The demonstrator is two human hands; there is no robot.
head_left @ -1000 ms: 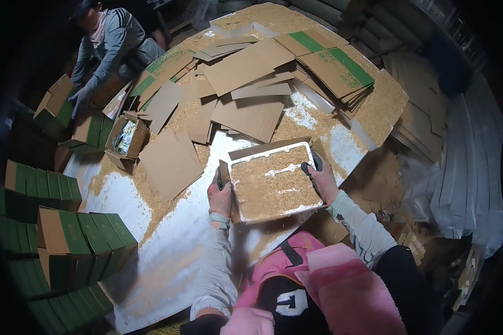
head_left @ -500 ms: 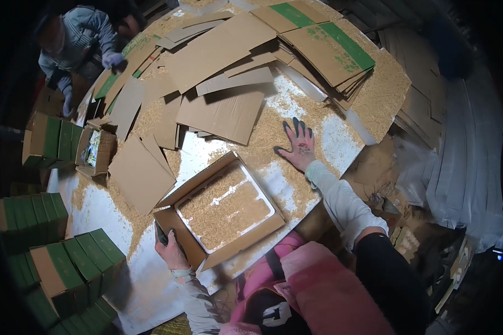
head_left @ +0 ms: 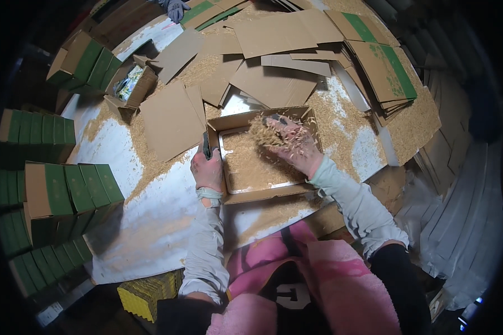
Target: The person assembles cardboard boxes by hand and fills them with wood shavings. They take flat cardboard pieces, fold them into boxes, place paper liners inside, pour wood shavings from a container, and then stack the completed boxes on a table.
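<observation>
An open cardboard box (head_left: 262,195) stands on the table in front of me, with a white rounded liner (head_left: 225,167) inside it. A layer of loose tan husks (head_left: 248,162) covers much of that liner. My left hand (head_left: 207,170) grips the box's left wall, its dark-tipped fingers over the rim. Above the right part of the box, my right hand (head_left: 296,148) is curled around a handful of husks (head_left: 266,134), with bits falling and flying off it.
Flat cardboard sheets (head_left: 282,84) lie behind the box. Green-and-brown boxes (head_left: 81,187) are stacked at the left, near a small open carton (head_left: 129,86) with packets. More folded cardboard (head_left: 374,61) sits at the far right. A co-worker's gloved hand (head_left: 177,10) shows at the far edge.
My right hand has come from the husk-strewn table at the right to above the box, now with a handful of husks. The box sits straighter, and the view has shifted.
</observation>
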